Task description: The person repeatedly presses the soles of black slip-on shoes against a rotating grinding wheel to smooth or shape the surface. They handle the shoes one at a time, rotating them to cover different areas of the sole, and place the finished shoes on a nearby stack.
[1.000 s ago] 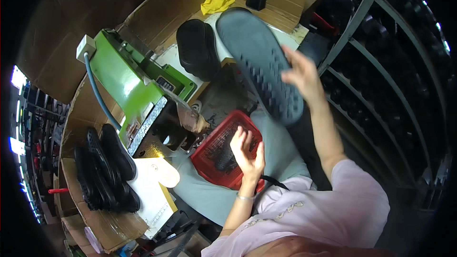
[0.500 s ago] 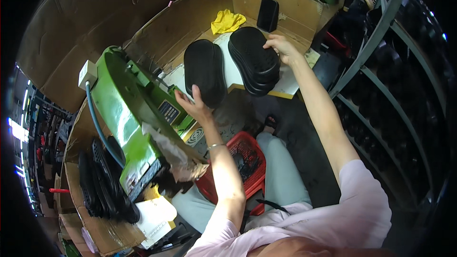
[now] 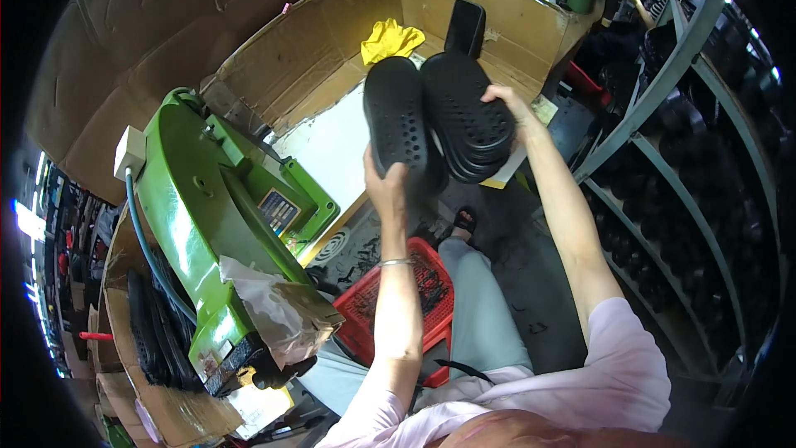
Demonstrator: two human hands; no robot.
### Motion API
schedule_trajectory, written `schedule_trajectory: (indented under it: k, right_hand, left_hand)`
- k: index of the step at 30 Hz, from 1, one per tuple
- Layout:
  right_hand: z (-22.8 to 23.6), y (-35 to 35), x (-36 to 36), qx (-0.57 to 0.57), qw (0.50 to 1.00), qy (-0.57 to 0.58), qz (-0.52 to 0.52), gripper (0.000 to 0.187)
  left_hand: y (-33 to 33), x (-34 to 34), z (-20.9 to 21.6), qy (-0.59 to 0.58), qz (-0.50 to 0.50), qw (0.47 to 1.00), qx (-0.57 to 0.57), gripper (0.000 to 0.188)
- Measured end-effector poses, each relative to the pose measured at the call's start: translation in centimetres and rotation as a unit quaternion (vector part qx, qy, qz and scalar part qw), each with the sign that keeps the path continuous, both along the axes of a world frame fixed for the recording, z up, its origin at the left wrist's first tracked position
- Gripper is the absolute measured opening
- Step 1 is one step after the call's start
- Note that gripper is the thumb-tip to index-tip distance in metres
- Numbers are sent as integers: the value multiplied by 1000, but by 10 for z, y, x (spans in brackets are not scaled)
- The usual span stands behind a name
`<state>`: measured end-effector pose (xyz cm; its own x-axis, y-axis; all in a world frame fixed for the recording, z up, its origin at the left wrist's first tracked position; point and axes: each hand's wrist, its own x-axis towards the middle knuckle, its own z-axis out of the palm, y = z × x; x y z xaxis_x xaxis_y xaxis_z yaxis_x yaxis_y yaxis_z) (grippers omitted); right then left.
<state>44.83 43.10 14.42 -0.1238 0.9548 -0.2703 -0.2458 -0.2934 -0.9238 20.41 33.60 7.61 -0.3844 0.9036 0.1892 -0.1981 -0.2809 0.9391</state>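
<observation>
A black perforated shoe sole (image 3: 396, 104) lies in my left hand (image 3: 386, 187), which is closed on its near end with the thumb on top. More dark material shows beneath it, but I cannot tell how many layers. Right beside it is a stack of black shoe soles (image 3: 468, 108), several layers deep, tilted towards me. My right hand (image 3: 512, 108) grips that stack at its right edge, the thumb on the top sole. Both lots are over the near part of the white tabletop (image 3: 327, 137), their inner edges close together.
At the left stands a green machine (image 3: 207, 191) with a blue-grey cable. Cardboard walls (image 3: 323, 33) surround the table. A yellow cloth (image 3: 391, 40) and a dark upright object (image 3: 464, 26) are behind the soles. A red basket (image 3: 352, 303) sits below; a metal rack (image 3: 643, 108) stands right.
My left hand has moved right and turned, bringing its soles against the right-hand stack; holes now show on its top sole. My right hand keeps its grip. The view has shifted slightly.
</observation>
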Motion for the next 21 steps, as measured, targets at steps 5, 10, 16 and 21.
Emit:
schedule_trajectory:
  k: [5,10,16,21]
  right_hand:
    - [3,-4,56,-60,996,17,-64,28]
    - [4,-8,59,0,999,35,-36,39]
    - [-6,-48,81,52,984,144,-87,47]
    - [-60,-140,118,258,908,-88,-319,38]
  left_hand:
    - [11,62,2,82,35,996,-13,74]
    - [3,83,7,39,45,997,-50,94]
    - [-117,35,-22,91,16,993,-73,94]
    - [-270,-136,-30,304,320,893,-85,36]
